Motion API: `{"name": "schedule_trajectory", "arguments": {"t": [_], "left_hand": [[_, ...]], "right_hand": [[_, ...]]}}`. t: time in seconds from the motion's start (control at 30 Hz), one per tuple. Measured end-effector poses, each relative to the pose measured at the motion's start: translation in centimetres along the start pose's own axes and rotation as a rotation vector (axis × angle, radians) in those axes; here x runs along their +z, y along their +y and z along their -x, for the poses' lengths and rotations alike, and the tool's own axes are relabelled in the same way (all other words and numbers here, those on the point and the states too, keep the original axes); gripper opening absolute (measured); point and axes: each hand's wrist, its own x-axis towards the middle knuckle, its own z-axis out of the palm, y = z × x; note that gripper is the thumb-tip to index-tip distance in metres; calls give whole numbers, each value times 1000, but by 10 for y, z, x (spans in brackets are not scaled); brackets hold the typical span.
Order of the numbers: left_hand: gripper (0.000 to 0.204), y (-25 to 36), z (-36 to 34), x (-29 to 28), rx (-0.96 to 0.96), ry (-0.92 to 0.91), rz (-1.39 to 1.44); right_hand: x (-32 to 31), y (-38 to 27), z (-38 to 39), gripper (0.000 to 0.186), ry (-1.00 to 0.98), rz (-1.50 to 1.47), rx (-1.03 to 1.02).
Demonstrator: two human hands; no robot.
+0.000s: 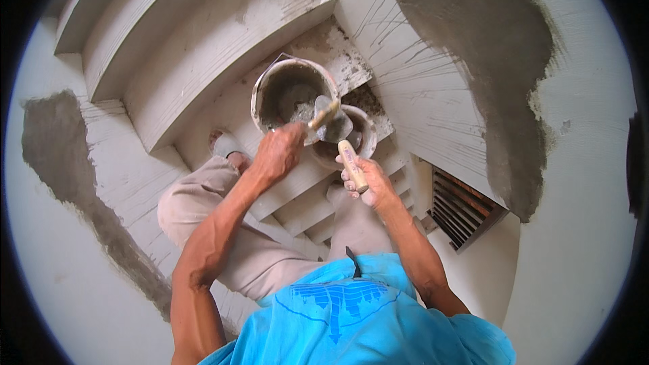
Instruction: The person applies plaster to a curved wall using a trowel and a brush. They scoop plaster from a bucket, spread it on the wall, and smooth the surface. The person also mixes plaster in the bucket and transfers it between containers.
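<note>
Over the rims of two buckets, my left hand (280,152) is closed round a wooden-handled tool (324,115) whose working end is partly hidden. My right hand (370,179) grips the pale wooden handle of a trowel (349,161). Its grey, wet-looking blade meets or overlaps the left tool; which, I cannot tell. Below them, the larger bucket (255,105) has grey, mortar-smeared walls, a raised wire handle and some wet grey mix inside. A smaller bucket (370,128) stands against it on the right, partly covered by the tools and my right hand.
Curved white steps (223,47) rise at the upper left, and more steps (304,209) descend between my legs. Grey mortar patches cover the right wall (487,61) and left wall (57,142). A dark slatted grille (463,206) is set low on the right. My foot (226,143) stands beside the larger bucket.
</note>
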Motion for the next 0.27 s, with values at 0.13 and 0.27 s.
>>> {"name": "schedule_trajectory", "arguments": {"t": [0.13,0.27], "left_hand": [[20,9,8,4,1,-126,-170],[21,2,5,-1,5,-148,-250]], "right_hand": [[9,0,-2,36,-42,-67,32],[20,-2,9,33,26,37,4]]}}
